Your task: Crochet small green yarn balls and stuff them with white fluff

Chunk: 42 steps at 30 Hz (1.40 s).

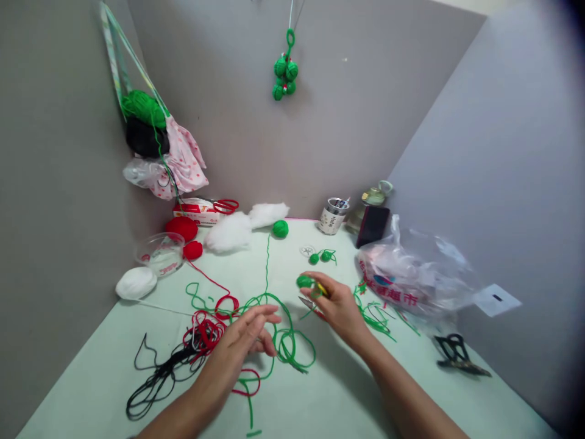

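My right hand [336,305] grips a small green ball [305,281] together with a yellow-handled tool [321,288] at the centre right. Pointed metal tips, perhaps of scissors [307,302], show just below those fingers. To the left, my left hand [249,335] hovers over loose green cord [292,347] with its fingers apart and holding nothing. Tangled red cord [205,332] and a bundle of black cord [167,369] lie left of that hand. Two small green balls [320,257] rest on the table beyond my right hand.
White stuffing [230,232], a green yarn ball [280,229] and a pen tin [333,217] stand at the back. A plastic bag [411,268] and a black hair clip [459,355] lie right. Red yarn [181,228] and white yarn [136,283] sit left.
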Each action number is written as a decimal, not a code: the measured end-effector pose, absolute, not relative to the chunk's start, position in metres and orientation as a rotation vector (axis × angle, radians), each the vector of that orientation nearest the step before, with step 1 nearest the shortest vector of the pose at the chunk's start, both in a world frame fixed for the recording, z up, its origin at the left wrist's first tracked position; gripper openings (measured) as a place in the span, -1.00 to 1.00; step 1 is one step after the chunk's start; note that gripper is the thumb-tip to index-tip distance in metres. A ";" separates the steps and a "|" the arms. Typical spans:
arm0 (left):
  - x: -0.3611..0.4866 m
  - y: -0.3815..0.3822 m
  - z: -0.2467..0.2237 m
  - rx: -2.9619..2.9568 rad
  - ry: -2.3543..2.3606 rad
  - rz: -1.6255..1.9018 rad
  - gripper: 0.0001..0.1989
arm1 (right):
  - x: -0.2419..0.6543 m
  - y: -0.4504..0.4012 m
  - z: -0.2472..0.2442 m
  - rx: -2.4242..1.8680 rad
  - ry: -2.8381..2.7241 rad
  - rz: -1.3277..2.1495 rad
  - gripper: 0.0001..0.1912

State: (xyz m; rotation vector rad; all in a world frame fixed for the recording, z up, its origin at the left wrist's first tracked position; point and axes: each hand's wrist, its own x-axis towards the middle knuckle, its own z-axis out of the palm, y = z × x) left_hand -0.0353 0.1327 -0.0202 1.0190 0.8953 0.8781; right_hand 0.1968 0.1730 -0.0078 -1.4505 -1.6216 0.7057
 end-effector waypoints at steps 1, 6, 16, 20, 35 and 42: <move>-0.039 0.135 -0.021 1.035 0.929 0.869 -0.43 | 0.212 0.182 -0.012 -1.587 -1.647 0.566 -0.63; -0.072 0.153 -0.004 1.000 1.031 1.126 -0.52 | 0.277 0.202 -0.030 -1.902 -1.692 0.202 -0.46; -0.116 0.170 0.014 1.019 1.139 1.427 -0.75 | 0.283 0.187 -0.026 -1.936 -1.894 -0.216 -0.58; -0.125 0.169 0.016 1.369 1.291 1.265 -0.75 | 0.266 0.186 -0.034 -1.774 -2.024 -0.194 -0.63; -0.108 0.160 0.000 1.881 1.302 1.028 -0.76 | 0.134 0.170 -0.010 -1.524 -2.387 0.580 -0.82; -0.090 0.144 0.011 1.630 1.086 0.883 -0.50 | 0.146 0.163 0.020 -1.284 -2.043 1.173 -0.82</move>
